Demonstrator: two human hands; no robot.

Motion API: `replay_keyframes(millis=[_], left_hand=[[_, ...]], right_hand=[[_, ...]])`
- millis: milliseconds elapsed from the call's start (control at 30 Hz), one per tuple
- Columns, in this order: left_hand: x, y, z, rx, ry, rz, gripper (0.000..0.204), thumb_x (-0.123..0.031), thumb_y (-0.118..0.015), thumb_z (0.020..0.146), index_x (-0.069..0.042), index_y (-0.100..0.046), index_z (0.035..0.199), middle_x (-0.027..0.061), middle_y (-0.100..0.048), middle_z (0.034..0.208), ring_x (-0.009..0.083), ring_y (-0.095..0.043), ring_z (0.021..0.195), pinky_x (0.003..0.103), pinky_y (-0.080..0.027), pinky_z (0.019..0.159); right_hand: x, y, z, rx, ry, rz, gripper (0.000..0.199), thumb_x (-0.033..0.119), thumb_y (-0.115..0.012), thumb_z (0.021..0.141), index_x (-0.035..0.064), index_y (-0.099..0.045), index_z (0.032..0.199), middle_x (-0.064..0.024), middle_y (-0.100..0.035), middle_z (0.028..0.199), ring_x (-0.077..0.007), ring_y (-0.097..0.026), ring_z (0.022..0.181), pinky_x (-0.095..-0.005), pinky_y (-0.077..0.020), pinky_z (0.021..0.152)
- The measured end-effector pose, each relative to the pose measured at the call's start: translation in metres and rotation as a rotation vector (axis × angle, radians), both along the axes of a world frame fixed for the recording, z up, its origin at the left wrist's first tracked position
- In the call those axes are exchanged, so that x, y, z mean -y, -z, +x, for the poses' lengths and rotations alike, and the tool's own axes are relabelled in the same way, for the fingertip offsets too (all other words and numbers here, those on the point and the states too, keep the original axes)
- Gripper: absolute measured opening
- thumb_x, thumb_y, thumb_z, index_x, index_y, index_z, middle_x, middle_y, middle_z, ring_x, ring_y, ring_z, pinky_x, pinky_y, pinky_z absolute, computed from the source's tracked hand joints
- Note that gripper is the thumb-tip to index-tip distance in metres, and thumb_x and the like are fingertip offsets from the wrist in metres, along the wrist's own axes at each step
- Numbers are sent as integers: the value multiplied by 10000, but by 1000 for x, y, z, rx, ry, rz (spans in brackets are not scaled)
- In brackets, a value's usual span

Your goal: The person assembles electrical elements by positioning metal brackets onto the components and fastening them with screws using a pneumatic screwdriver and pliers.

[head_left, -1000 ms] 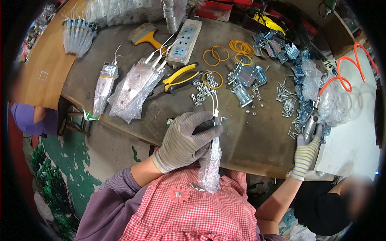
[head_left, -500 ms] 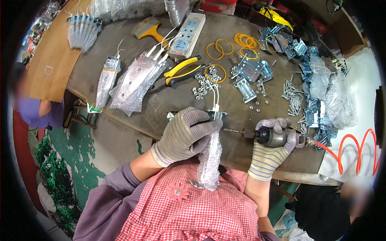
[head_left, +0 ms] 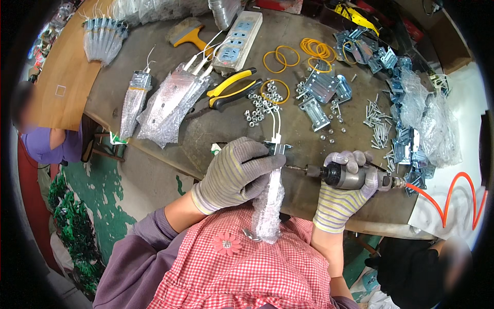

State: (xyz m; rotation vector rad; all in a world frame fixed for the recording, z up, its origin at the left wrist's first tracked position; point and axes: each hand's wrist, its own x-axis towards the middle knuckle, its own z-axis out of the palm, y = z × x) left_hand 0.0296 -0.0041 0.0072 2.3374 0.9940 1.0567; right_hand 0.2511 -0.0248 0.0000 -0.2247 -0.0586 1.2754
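Landmark: yellow-and-black pliers (head_left: 230, 83).

Bubble-wrapped metal piece (head_left: 268, 213), two white leads (head_left: 278, 125): nearer the person than the pliers and to their right, upper end over the bench (head_left: 303, 194), lower end past its near edge, over the gingham apron (head_left: 247, 273).
Left hand (head_left: 234, 175), striped glove: closed around the piece's upper part.
Right hand (head_left: 342, 193), striped glove: wrapped about a pneumatic driver (head_left: 346, 176), farther right of the pliers, bit pointing left at the piece.

Room: bare bench lies nearer the person than the pliers, toward the near edge, and in a strip to their right between loose metal brackets (head_left: 315, 113) and screws (head_left: 379, 124). Tight on other sides: hex nuts (head_left: 254, 114) just right, power strip (head_left: 239, 44) just beyond, wrapped bundle (head_left: 172, 108) just left.

Obscured: piece's top, partly behind the left fingers; bit contact, cannot tell; pliers' nose, dark against the bench; red coiled hose (head_left: 446, 201), far right of the pliers, cut off by the dark rim.
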Motion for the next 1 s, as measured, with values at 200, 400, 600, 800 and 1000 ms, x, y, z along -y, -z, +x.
replay_keyframes(millis=[200, 400, 600, 800, 1000], left_hand=[[-5, 3, -1, 52, 25, -47, 388, -86, -681, 743, -85, -657, 1130, 92, -596, 913, 289, -587, 795, 386, -491, 695], [-11, -13, -3, 129, -245, -286, 249, -108, -641, 826, -60, -666, 1069, 111, -630, 951, 294, -616, 823, 393, -497, 713], [-45, -20, -12, -762, -277, 202, 237, -179, -645, 743, -115, -715, 960, 48, -638, 916, 233, -612, 869, 372, -481, 728], [-55, -31, -10, -990, -106, 317, 121, -190, -607, 750, -95, -654, 807, 22, -594, 785, 201, -604, 824, 348, -484, 693], [-76, -14, -24, -858, 44, 300, 109, -182, -628, 755, -91, -652, 810, 47, -592, 788, 227, -602, 804, 373, -488, 694]], right_hand=[[-3, 2, 0, -45, -19, 3, 208, 167, -635, 879, 112, -583, 1072, -21, -537, 906, -161, -512, 783, -380, -431, 853], [-4, 2, 0, 25, -16, -21, 210, 170, -631, 888, 110, -583, 1084, -21, -538, 915, -158, -509, 795, -378, -426, 861], [-3, 4, 1, 15, -32, -7, 217, 180, -637, 890, 114, -583, 1090, -24, -543, 926, -159, -511, 800, -380, -427, 867], [-4, 2, 0, 21, -34, -4, 216, 166, -642, 883, 116, -581, 1085, -23, -541, 921, -158, -511, 797, -381, -431, 865], [-3, 2, 1, -3, -31, -9, 219, 155, -643, 880, 114, -577, 1086, -25, -544, 921, -160, -510, 794, -382, -431, 866]])
